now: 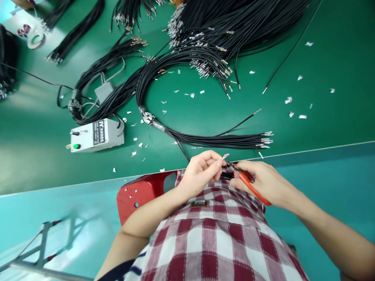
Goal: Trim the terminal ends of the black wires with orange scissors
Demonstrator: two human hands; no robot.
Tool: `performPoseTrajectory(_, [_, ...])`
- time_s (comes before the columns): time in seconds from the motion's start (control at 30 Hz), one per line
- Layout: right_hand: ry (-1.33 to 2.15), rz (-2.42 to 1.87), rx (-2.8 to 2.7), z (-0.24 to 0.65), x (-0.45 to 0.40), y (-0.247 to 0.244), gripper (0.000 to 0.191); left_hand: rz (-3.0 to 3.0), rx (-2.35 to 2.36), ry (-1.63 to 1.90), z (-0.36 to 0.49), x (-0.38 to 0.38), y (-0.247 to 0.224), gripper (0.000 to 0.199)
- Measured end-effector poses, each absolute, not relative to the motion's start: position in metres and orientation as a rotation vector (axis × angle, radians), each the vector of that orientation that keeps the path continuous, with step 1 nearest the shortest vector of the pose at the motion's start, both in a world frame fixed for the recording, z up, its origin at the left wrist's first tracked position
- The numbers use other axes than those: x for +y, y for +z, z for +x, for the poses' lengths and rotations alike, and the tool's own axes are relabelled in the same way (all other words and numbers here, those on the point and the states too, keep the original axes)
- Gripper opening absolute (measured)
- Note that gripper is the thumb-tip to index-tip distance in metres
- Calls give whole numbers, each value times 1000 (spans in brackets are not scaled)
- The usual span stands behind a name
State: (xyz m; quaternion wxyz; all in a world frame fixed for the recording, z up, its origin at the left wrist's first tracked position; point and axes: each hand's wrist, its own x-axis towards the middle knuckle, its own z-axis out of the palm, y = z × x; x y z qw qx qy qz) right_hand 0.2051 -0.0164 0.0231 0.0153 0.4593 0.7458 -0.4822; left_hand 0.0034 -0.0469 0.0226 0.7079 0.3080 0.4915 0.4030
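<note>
My left hand [203,169] pinches the end of a black cable just past the table's near edge, and a bit of stripped silvery end [225,156] sticks out at its fingertips. Red-handled cutters [249,184] are in my right hand [265,181], their dark jaws touching or very near that cable end. Whether the jaws are closed is too small to tell. Just beyond my hands lies a bundle of black cables [216,139] with stripped ends pointing right, bound at a silvery wrapped section [150,118].
A large pile of black cables [246,23] covers the back of the green table [328,121]. A white control box [98,136] with a green button stands at left. Scraps of foil [288,100] are scattered about. A red stool [133,199] is below the edge.
</note>
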Motion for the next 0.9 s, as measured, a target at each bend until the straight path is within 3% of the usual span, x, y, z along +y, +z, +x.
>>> performPoseTrajectory(0.37, [-1623, 1276, 2143, 192, 7, 33, 53, 675, 1162, 844, 0, -48, 27, 37])
performPoseTrajectory(0.63, [-1451, 1326, 2209, 192, 6, 39, 52, 708, 1169, 880, 3, -49, 27, 36])
performPoseTrajectory(0.9, [-1624, 1223, 2175, 196, 9, 34, 52, 713, 1177, 878, 4, -49, 27, 38])
